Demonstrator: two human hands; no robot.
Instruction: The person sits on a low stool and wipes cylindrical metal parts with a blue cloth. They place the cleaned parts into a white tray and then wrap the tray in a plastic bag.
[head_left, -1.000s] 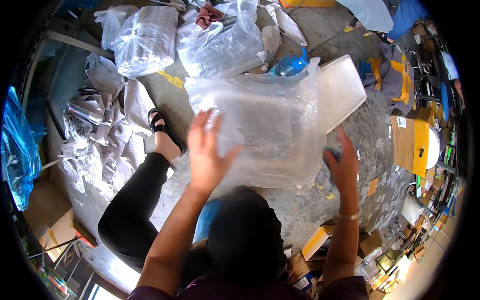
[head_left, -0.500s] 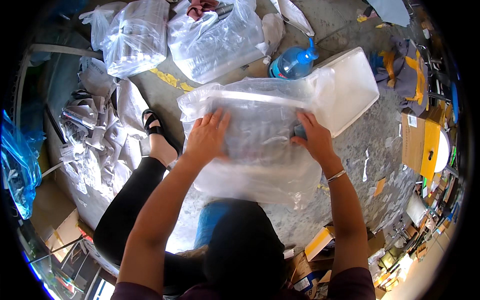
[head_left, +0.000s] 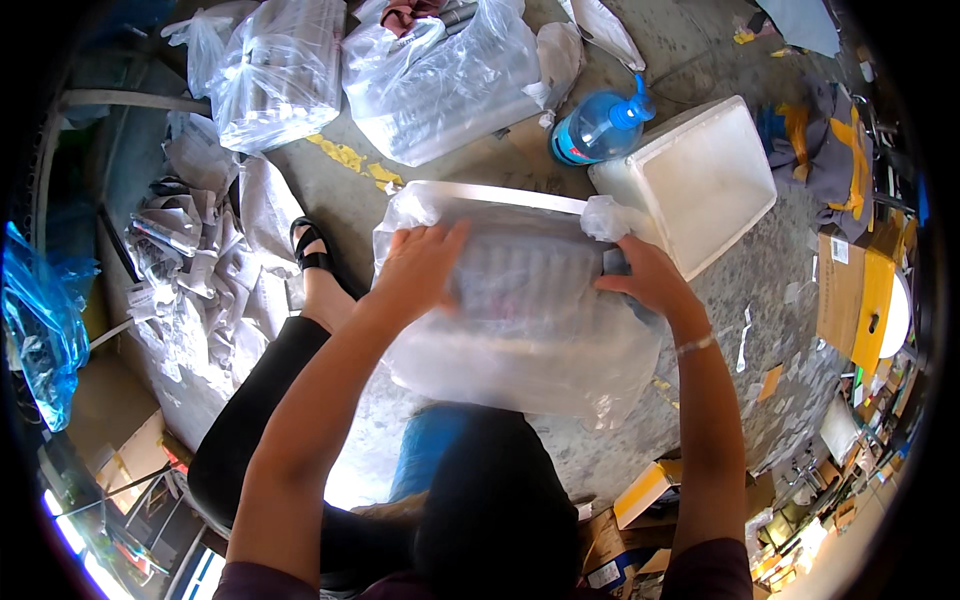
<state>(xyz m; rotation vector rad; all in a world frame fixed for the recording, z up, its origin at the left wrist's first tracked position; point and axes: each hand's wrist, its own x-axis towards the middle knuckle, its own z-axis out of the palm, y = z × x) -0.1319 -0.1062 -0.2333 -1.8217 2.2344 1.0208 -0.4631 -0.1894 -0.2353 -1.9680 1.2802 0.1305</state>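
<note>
In front of me lies a bundle of dark, ribbed pieces (head_left: 530,265) seen through a cloudy clear plastic bag (head_left: 520,365). A straight white edge (head_left: 510,197) runs along its far side. My left hand (head_left: 415,270) rests on the bag's left part, fingers stretched out, thumb slightly blurred. At the right end is my right hand (head_left: 652,280), thumb and fingers apart beside a small grey piece (head_left: 616,263). Bunched film (head_left: 610,218) gathers at the far right corner, just beyond that hand. What lies under the bag is hidden.
A white plastic bin (head_left: 705,185) stands at the far right beside a large bottle with a blue pump (head_left: 605,125). Beyond are two filled clear bags (head_left: 280,80) (head_left: 440,90). Crumpled paper sheets (head_left: 205,255) lie left. Cardboard boxes (head_left: 845,290) stand right.
The loose film at the far side has drawn in toward me and off the white bin, bunching at the right corner. The white edge shows more clearly. Both hands stay on the bag.
</note>
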